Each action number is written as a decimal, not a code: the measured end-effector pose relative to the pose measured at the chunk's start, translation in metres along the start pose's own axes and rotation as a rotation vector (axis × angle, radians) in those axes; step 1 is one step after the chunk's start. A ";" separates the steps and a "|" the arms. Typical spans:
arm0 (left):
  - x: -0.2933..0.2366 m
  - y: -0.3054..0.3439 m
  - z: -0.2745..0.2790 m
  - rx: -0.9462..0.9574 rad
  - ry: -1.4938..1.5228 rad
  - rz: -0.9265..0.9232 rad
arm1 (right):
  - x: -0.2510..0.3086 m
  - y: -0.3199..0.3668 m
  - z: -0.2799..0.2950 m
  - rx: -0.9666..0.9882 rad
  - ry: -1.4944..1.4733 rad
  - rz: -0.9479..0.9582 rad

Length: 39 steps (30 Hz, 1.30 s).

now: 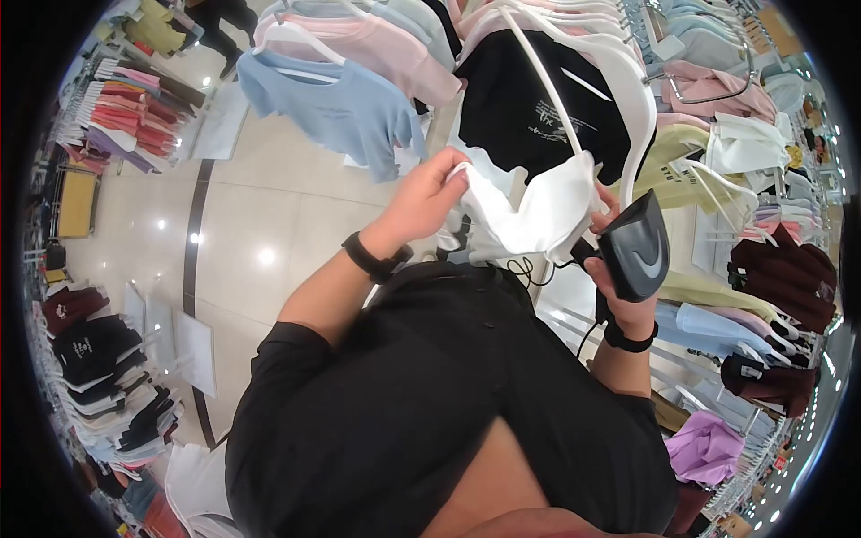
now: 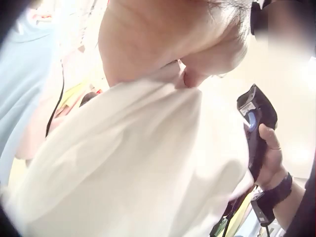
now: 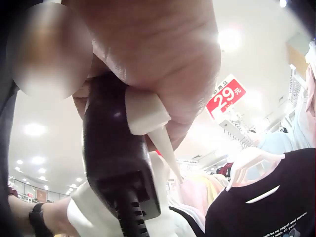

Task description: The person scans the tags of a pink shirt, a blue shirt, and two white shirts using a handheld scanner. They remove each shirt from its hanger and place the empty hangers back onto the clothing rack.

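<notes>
My left hand pinches the edge of a white garment between thumb and fingers. The cloth spreads out below that hand in the left wrist view. In my right hand is a black handheld barcode scanner, gripped by its handle, with a coiled cord coming out of the end. A white hanger stretches away from the right fingers, beside the scanner; its white plastic end lies against the palm. The garment's right side meets the right fingers, partly hidden by the scanner.
A black T-shirt hangs just beyond the white garment, with a light blue top to its left. More clothes racks stand along the right, including a dark maroon garment. Pale tiled floor lies to the left, near racks of red clothes.
</notes>
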<state>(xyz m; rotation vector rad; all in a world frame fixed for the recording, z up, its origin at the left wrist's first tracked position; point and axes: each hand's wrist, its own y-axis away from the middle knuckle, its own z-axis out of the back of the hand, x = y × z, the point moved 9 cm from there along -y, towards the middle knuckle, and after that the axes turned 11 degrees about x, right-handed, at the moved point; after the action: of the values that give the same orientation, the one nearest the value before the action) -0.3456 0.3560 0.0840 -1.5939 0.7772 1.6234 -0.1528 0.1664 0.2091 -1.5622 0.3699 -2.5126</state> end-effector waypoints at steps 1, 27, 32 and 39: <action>-0.020 0.000 -0.002 0.018 -0.050 -0.018 | -0.001 -0.003 -0.003 0.004 -0.037 -0.001; 0.000 0.043 -0.058 0.456 -0.253 -0.065 | 0.024 -0.003 -0.022 0.226 0.112 0.084; 0.053 0.038 -0.079 0.423 -0.608 -0.032 | 0.031 -0.004 -0.001 0.163 0.179 0.074; 0.061 0.005 0.022 -0.108 -0.205 0.179 | 0.006 0.015 0.049 0.088 0.209 0.030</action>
<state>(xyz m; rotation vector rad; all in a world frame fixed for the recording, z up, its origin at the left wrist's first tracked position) -0.3602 0.3762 0.0241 -1.4342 0.7511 1.9523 -0.1113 0.1442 0.2304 -1.2576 0.3013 -2.6368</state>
